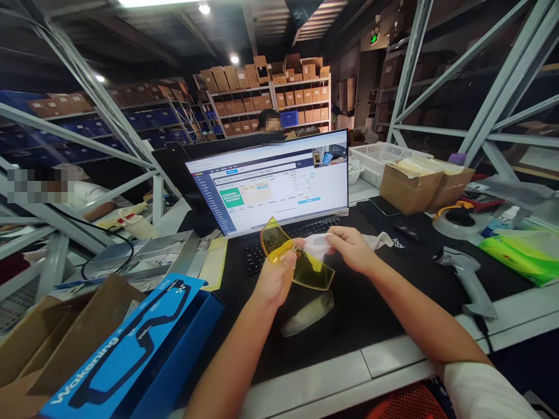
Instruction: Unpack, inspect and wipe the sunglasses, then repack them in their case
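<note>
My left hand (276,278) grips a pair of yellow-lensed glasses (311,270) at its middle, holding it above the black desk mat (371,302). My right hand (353,249) pinches a white cloth (318,244) against one yellow lens. Both hands hover in front of the keyboard (257,256) and the lit monitor (271,189). A clear plastic sleeve (308,314) lies on the mat under the glasses. The cloth's far end trails off to the right behind my right hand.
An open blue "Wakening" box (131,349) and a brown carton (56,331) sit at the lower left. A barcode scanner (465,276), mouse (406,231), tape dispenser (456,220) and cardboard boxes (410,186) stand to the right. Other people sit behind the monitor and at far left.
</note>
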`<state>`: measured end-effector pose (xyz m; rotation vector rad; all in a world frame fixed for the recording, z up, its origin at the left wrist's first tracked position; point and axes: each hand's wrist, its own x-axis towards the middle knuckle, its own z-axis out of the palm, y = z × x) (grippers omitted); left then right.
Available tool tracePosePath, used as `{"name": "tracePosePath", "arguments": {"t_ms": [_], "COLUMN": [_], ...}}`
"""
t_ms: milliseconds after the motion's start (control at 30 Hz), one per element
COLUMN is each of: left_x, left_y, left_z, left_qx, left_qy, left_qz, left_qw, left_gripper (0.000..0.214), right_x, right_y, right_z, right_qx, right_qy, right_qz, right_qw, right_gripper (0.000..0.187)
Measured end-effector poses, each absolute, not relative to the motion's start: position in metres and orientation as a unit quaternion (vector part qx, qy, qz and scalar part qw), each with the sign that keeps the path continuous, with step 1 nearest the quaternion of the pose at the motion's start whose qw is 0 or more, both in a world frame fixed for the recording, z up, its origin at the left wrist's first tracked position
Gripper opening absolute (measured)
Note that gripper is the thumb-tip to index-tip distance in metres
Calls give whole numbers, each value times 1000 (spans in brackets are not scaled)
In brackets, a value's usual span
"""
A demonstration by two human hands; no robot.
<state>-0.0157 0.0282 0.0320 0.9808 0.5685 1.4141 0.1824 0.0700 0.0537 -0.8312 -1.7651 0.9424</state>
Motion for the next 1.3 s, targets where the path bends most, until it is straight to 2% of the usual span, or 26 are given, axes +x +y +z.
{"name": "tracePosePath", "arguments": {"t_ms": [200, 333, 433, 633, 833, 967, 1133, 1300], "left_x": [-14, -13, -13, -19, -21, -18, -15, -16], "left_y": [33, 37, 38, 30, 25, 21, 17, 20], "left_z": [28, 26, 28, 36, 36, 39, 44, 44], "left_qx": [449, 455, 452, 441, 498, 499, 476, 464], "left_qy": [262, 285, 295, 275, 300, 310, 279, 294], "left_qz": [619, 602, 603, 685, 690, 662, 620, 621], "left_qw": [588, 592, 588, 510, 432, 465, 558, 559], "left_gripper": [41, 46, 46, 42, 33, 26, 29, 31], "right_x": [193, 201, 201, 187, 178, 175, 173, 176], "right_y": [82, 80, 72, 54, 39, 33, 32, 33], "right_z": [56, 62, 65, 64, 67, 69, 69, 66], "right_qx": [-400, -437, -457, -498, -487, -482, -471, -430], "right_qy": [-740, -750, -749, -772, -795, -806, -817, -836], "right_qz": [332, 324, 291, 216, 216, 207, 206, 245], "right_qw": [426, 376, 381, 331, 288, 276, 260, 237], "right_gripper": [17, 20, 22, 21, 23, 27, 30, 32]}}
